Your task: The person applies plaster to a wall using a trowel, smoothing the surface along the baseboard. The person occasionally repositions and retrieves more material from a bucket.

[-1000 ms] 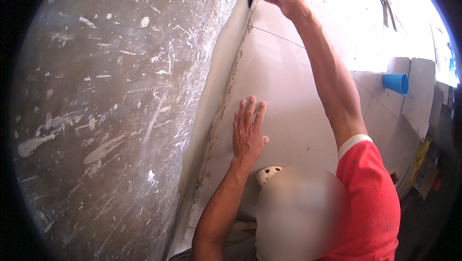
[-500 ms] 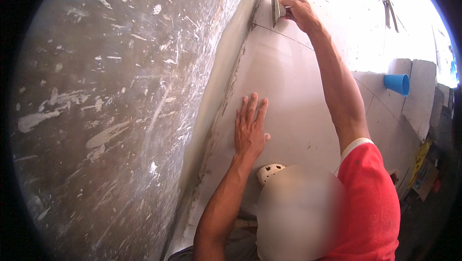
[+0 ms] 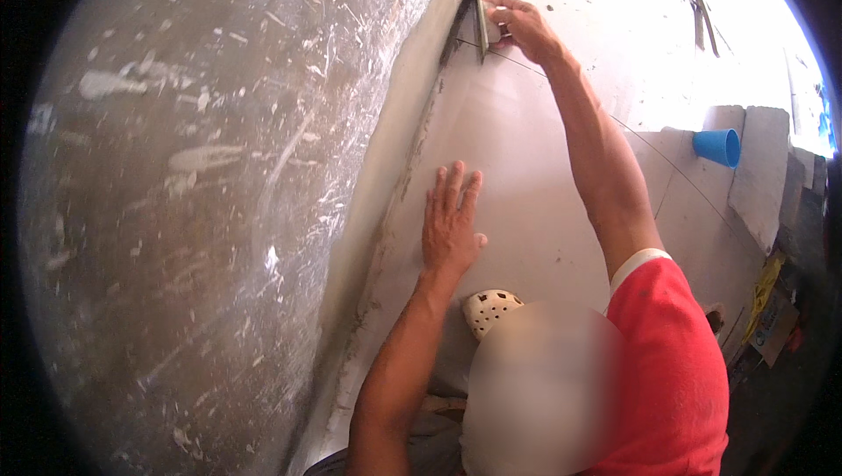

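At the far end of my reach, my right hand (image 3: 519, 27) is closed round the handle of a plastering trowel (image 3: 481, 24). The blade is tilted up and seen almost edge-on, close to the pale strip (image 3: 399, 94) at the foot of the wall. Its handle is mostly hidden by my fingers. My left hand (image 3: 451, 221) rests palm down on the light tiled floor (image 3: 526, 143), fingers stretched out and holding nothing. A rough joint line (image 3: 412, 156) runs between floor and wall, to the left of that hand.
A grey wall (image 3: 202, 213) splashed with white rises along the left. On the right are a blue plastic cup (image 3: 717, 148), a pale slab (image 3: 759, 173), and yellow packaging with cardboard (image 3: 774, 327). A thin dark tool (image 3: 702, 20) lies far right. A cream perforated clog (image 3: 491, 311) shows near me.
My right hand has drawn the trowel left and slightly nearer, and its blade now stands closer to the wall. My left hand stays flat on the floor; the whole view has shifted a little.
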### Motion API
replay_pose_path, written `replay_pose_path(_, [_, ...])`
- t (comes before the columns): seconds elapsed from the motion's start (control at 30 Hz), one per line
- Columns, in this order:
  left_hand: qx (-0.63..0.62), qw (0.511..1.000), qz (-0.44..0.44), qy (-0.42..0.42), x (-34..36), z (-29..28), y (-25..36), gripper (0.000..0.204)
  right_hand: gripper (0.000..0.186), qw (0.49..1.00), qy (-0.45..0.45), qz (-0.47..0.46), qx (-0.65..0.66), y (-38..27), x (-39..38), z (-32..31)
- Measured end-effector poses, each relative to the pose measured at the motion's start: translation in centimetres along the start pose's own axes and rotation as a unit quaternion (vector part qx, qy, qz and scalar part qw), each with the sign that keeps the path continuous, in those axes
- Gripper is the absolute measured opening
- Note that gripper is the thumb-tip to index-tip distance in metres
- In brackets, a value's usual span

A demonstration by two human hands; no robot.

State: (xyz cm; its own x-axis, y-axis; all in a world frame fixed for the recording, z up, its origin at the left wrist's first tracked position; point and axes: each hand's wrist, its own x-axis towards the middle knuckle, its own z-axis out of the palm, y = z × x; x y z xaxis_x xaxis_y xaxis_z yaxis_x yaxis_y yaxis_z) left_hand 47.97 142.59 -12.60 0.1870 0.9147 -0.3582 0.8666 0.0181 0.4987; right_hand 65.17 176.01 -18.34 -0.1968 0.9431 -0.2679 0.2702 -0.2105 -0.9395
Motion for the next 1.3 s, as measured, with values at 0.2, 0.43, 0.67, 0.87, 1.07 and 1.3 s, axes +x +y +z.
replay_pose_path(0.2, [-0.024, 0.999, -0.013, 0.022, -2.6, 1.1, -0.7, 0.097, 0.046, 0.987, -0.069, 0.007, 0.144, 0.6, -5.2, 3.6])
replay_pose_path(0.43, [-0.024, 0.999, -0.034, 0.003, -7.3, 1.1, -1.7, 0.099, 0.044, 0.989, -0.128, 0.043, 0.067, -0.3, -13.4, 4.6])
replay_pose_path(0.67, [-0.026, 0.998, -0.063, -0.001, -7.2, 1.1, -1.1, 0.102, 0.052, 0.981, 0.0, 0.041, 0.188, 0.0, -7.8, 0.5])
replay_pose_path(0.87, [-0.047, 0.997, -0.065, 0.01, -7.2, 1.1, -1.0, 0.101, 0.057, 0.98, 0.018, 0.006, 0.196, -2.4, -1.2, -0.1])
replay_pose_path(1.07, [-0.035, 0.997, -0.073, -0.006, -7.1, 1.3, -1.1, 0.102, 0.051, 0.988, 0.037, -0.006, 0.151, -2.0, 1.9, 0.7])
replay_pose_path(1.3, [-0.035, 0.997, -0.072, -0.004, -7.2, 1.5, -1.1, 0.102, 0.049, 0.993, 0.053, -0.015, 0.107, 0.1, 5.5, 0.3])
